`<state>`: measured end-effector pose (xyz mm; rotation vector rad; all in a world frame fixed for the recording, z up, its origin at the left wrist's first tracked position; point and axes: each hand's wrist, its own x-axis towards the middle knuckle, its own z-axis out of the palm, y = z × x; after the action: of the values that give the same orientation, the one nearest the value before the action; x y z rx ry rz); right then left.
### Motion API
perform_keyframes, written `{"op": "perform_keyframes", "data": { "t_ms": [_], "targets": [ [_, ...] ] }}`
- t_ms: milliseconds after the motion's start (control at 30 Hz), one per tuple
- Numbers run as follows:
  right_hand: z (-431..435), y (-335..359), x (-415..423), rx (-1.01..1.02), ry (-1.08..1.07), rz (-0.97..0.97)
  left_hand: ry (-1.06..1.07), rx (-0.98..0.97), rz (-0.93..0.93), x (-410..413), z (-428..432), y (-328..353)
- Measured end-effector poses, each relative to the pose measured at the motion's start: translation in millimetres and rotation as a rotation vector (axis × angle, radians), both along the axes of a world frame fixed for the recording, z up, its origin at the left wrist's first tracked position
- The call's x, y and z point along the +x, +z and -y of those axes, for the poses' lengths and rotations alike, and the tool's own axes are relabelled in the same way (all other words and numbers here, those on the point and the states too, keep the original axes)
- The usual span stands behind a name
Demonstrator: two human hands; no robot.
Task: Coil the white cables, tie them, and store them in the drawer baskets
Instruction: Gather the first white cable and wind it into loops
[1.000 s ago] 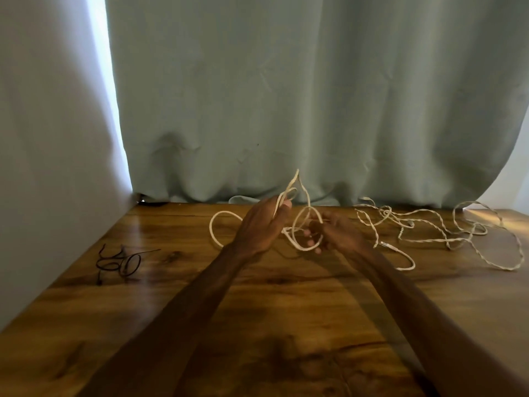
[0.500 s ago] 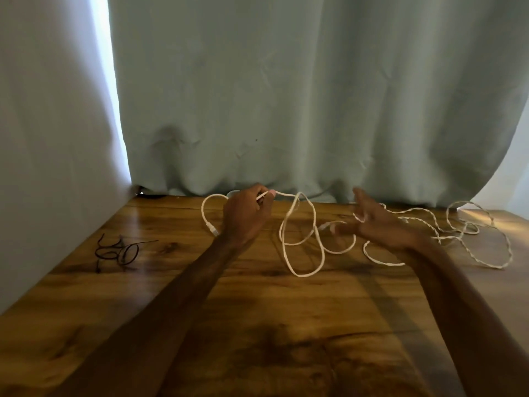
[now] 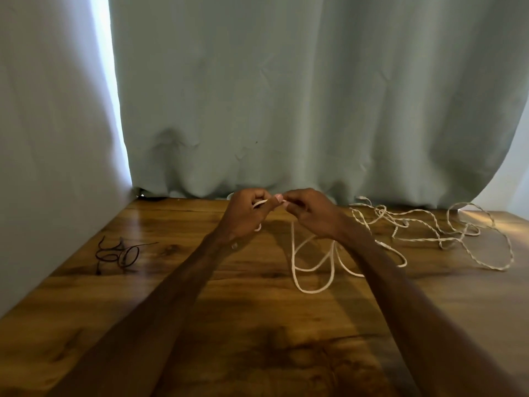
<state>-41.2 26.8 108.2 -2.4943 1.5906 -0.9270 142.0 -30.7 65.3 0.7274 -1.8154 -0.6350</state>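
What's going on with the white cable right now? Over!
Left hand and right hand both pinching the white cable. Its loops trail loose on the table, not coiled yet. Twisted cable tangled at right; black cord at left, clear.

The worktop (image 3: 257,325) was varnished wood, glossy with dark grain. Behind the fingers (image 3: 297,196) hung a curtain (image 3: 286,96) of matt, creased cloth. The white cable (image 3: 309,287) below the fingers looked smooth and plastic-coated; the twisted cable (image 3: 486,262) to their right, ropy; the black cord (image 3: 120,253) to their left, smooth
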Motion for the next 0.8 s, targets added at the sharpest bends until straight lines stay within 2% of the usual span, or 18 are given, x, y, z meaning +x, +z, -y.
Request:
{"op": "perform_keyframes", "data": {
  "t_ms": [100, 200, 333, 400, 500, 533, 633, 700, 800],
  "targets": [
    [8, -9, -24, -0.038, -0.07, 0.086, -0.017, 0.075, 0.076, 6, 2, -2],
    [10, -12, -52, -0.147, -0.185, 0.276, -0.025, 0.09, 0.214, 15, 6, -6],
    [10, -17, -71, -0.191, -0.28, 0.439, -0.016, 0.112, 0.22, 24, 14, -15],
    [11, -22, -71, -0.133, -0.325, 0.385, 0.004, 0.077, 0.258, 27, 18, -18],
    [9, -30, -58, -0.06, -0.329, 0.066, 0.003, 0.067, 0.266, 26, 16, -15],
    [8, -34, -49, -0.073, -0.295, -0.007, -0.013, 0.075, 0.263, 24, 14, -11],
    [6, -38, -12, -0.248, -0.058, -0.043, -0.066, 0.085, 0.272, 13, 7, 1],
    [15, -45, 8, -0.31, 0.091, -0.082, -0.123, 0.193, 0.227, 6, 6, 8],
    [31, -52, 17, -0.353, 0.145, -0.081, -0.216, 0.423, 0.145, 9, 7, 11]
  ]
}}
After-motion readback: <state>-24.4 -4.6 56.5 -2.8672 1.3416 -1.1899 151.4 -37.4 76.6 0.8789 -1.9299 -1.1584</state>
